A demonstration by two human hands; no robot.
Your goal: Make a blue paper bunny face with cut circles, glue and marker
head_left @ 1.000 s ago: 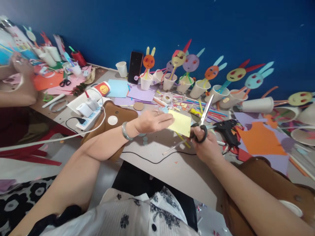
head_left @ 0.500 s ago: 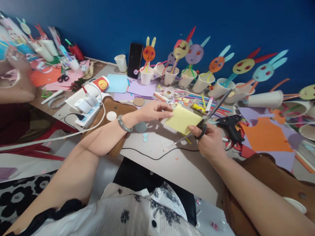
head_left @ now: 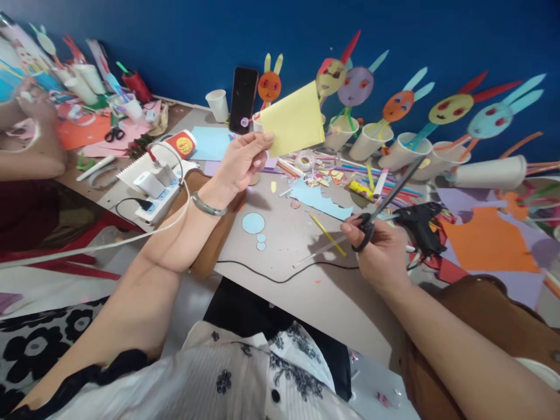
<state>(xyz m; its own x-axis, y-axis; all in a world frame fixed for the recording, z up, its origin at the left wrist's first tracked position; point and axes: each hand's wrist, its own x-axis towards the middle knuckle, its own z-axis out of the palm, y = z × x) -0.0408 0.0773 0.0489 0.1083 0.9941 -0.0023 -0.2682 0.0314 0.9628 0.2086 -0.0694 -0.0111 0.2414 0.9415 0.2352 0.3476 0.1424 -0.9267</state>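
Note:
Between the thumb and fingers of my left hand (head_left: 245,160), a sheet of yellow paper (head_left: 295,122) is held up above the table, pinched at its left edge. The fingers of my right hand (head_left: 380,248) are wrapped round the black handles of a pair of scissors (head_left: 389,195), whose blades stand spread apart. Under the hands lie a light blue paper circle (head_left: 254,223), two tiny blue circles (head_left: 261,242) and a yellow strip (head_left: 327,234). A jagged blue paper scrap (head_left: 321,199) rests beyond them.
Paper cups with rabbit-faced figures (head_left: 394,108) line the back wall. A black glue gun (head_left: 420,227) and orange paper (head_left: 490,239) lie at right. A power strip (head_left: 157,198) with cables stands at left, near a co-worker's arm (head_left: 32,140). A phone (head_left: 243,99) leans on the wall.
My left hand has lifted the yellow paper up and to the left, away from the scissors and my right thumb. The blue scrap and yellow strip on the table are now uncovered.

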